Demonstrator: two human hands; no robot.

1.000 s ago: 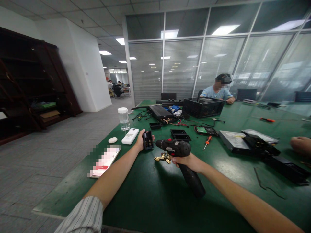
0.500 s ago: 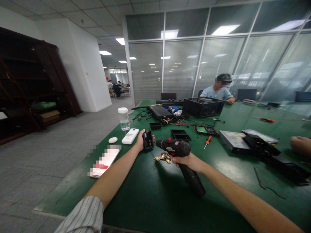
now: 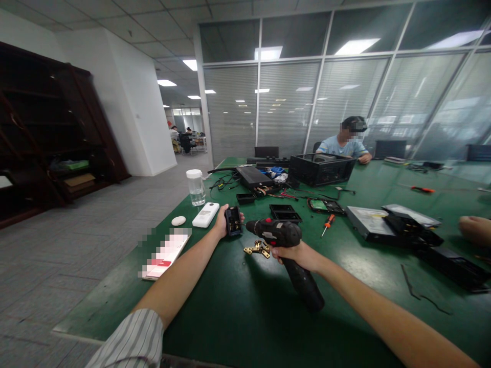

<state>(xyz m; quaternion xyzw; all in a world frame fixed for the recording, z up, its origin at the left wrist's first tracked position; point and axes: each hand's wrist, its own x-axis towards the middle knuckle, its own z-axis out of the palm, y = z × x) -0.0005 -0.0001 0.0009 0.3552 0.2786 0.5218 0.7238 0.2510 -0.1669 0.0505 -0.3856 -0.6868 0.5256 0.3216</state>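
Observation:
My left hand is closed around a small black plastic box with brass-coloured pieces inside, its open side turned up toward me. In my right hand is a black cordless drill with red buttons, gripped by its handle. The drill's nose points left at the box, a short gap apart; whether a bit sticks out is too small to tell. Below the drill's nose, a little pile of brass-coloured metal pieces lies on the green table.
Beyond my hands lie black trays, a screwdriver, a circuit board and a black computer case. Left are a water bottle and a white device. A person sits opposite; another person's hand rests at right.

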